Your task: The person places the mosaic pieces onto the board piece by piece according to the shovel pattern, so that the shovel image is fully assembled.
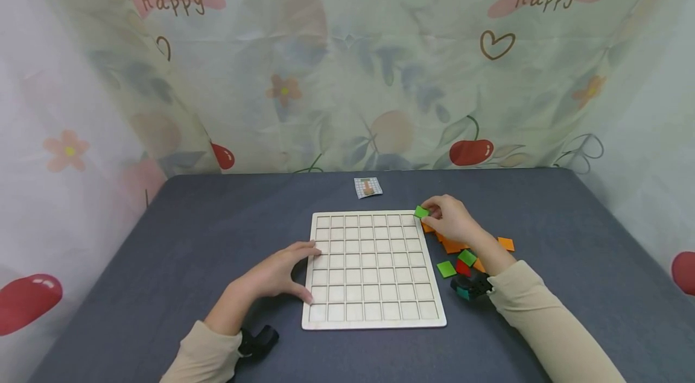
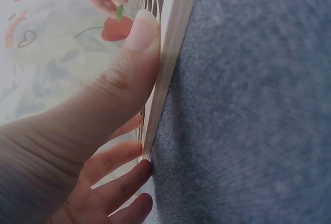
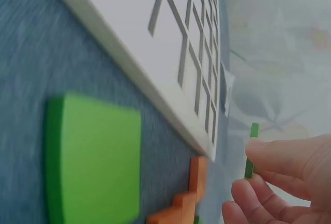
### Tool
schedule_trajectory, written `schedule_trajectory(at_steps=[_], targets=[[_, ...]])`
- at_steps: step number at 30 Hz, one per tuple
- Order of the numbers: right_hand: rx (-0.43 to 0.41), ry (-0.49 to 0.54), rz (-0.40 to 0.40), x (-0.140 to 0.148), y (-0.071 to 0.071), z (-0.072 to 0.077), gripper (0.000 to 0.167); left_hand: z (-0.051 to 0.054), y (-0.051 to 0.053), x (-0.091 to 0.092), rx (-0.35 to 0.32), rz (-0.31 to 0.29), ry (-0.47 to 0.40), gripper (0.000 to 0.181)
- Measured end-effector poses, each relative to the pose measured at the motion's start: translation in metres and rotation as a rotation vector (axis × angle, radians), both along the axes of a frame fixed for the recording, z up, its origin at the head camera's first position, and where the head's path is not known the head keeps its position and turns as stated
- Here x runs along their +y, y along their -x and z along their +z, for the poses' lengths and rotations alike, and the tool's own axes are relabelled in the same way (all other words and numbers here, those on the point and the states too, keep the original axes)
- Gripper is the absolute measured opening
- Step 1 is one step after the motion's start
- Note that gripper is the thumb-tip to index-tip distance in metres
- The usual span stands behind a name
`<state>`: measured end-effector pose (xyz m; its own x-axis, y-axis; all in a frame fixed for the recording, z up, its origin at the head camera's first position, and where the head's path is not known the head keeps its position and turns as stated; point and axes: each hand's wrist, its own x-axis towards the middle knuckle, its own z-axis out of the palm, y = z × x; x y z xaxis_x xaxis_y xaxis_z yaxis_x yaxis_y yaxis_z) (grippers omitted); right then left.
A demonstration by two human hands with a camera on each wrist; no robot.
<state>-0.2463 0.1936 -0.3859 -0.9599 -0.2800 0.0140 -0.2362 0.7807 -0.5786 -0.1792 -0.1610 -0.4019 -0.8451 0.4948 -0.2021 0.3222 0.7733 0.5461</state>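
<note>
A white grid board [image 1: 374,269] lies on the dark cloth, its cells bare. My left hand [image 1: 279,271] rests at the board's left edge, thumb and fingers spread along it; the left wrist view shows the thumb [image 2: 139,43] against the rim [image 2: 168,58]. Above the board's top right corner, my right hand [image 1: 453,220] pinches a green square tile [image 1: 421,212] between thumb and fingers. In the right wrist view that tile [image 3: 252,151] is seen edge-on in the right hand [image 3: 284,177], raised off the surface.
Right of the board lie several orange tiles [image 1: 453,246], a red tile [image 1: 463,268], green tiles [image 1: 446,269] and a separate orange tile [image 1: 506,243]. A small printed card [image 1: 368,187] lies behind the board. A patterned curtain [image 1: 347,69] hangs behind the table.
</note>
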Motion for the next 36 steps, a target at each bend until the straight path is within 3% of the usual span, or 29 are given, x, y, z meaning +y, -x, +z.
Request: schedule_trajectory(at_steps=[25,36], targets=[[-0.032,0.038,0.081,-0.055,0.016,-0.013,0.029,0.001,0.001,-0.001,0.008,-0.014,-0.013,0.087],[-0.028,0.022,0.099,-0.067,0.017,-0.009,0.028,0.002,0.001,-0.001,-0.003,-0.013,-0.017,0.088]])
